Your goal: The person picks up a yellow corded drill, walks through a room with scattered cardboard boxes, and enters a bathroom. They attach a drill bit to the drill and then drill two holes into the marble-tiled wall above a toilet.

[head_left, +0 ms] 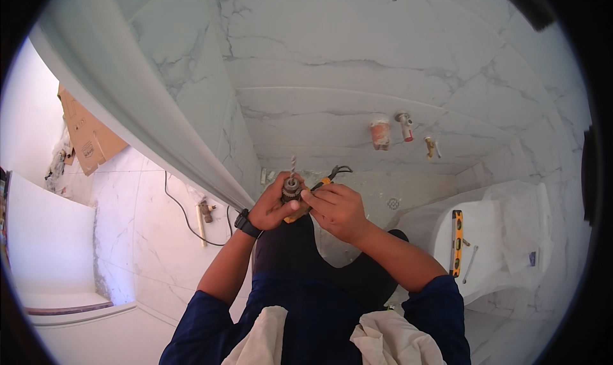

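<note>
A power drill with a yellow body (296,217) is in front of me, its metal chuck (291,187) facing up and away. A twisted drill bit (293,166) stands out of the chuck. My left hand (271,206) is closed around the drill just below the chuck, thumb across its front. My right hand (338,210) has its fingers pinched against the chuck's right side; whatever lies between the fingertips is hidden. Beyond the right knuckles sticks out a yellow and black piece (324,181) with a dark curved end, whose kind I cannot make out.
On the wall ahead are an orange capped pipe (380,135), a valve (406,127) and a brass fitting (430,148). A plastic-wrapped white toilet (498,237) at right carries a yellow spirit level (456,242) and a wrench (470,264). At left are a black cable (181,202) and cardboard (92,135).
</note>
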Tool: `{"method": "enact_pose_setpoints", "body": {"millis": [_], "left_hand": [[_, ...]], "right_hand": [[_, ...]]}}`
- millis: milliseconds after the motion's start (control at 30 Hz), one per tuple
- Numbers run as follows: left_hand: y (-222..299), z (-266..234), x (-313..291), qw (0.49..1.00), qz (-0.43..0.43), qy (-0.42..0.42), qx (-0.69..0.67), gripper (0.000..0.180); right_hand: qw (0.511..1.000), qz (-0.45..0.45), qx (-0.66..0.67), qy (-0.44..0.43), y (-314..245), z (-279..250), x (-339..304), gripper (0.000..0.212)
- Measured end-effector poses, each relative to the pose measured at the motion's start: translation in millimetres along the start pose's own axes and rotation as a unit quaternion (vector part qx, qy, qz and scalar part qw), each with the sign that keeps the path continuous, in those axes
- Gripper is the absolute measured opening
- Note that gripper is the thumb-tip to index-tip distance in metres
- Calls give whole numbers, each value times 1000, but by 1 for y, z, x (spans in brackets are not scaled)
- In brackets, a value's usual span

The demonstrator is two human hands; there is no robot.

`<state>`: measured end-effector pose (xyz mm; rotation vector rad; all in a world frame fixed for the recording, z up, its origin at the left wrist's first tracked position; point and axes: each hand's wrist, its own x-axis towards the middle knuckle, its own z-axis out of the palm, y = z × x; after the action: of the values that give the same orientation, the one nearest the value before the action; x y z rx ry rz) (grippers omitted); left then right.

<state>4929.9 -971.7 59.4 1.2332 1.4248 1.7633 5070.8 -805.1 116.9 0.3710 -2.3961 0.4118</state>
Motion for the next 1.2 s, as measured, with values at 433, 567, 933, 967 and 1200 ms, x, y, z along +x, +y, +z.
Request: {"method": "enact_pose_setpoints", "body": {"millis": [433, 567, 933, 967, 1200], "left_hand": [[-13, 6, -8, 999, 14, 35, 1, 41], [-28, -6, -19, 998, 20, 55, 16, 50], [-39, -28, -21, 998, -23, 45, -38, 54], [-38, -27, -19, 998, -7, 53, -19, 54], [-36, -20, -22, 993, -33, 41, -104, 53]], "right_hand": [[932, 27, 243, -269, 22, 1, 56, 103], [899, 73, 297, -315, 14, 17, 60, 95], [926, 107, 255, -258, 4, 31, 62, 80], [928, 107, 259, -245, 6, 32, 60, 79], [944, 100, 276, -152, 2, 44, 41, 77]]}}
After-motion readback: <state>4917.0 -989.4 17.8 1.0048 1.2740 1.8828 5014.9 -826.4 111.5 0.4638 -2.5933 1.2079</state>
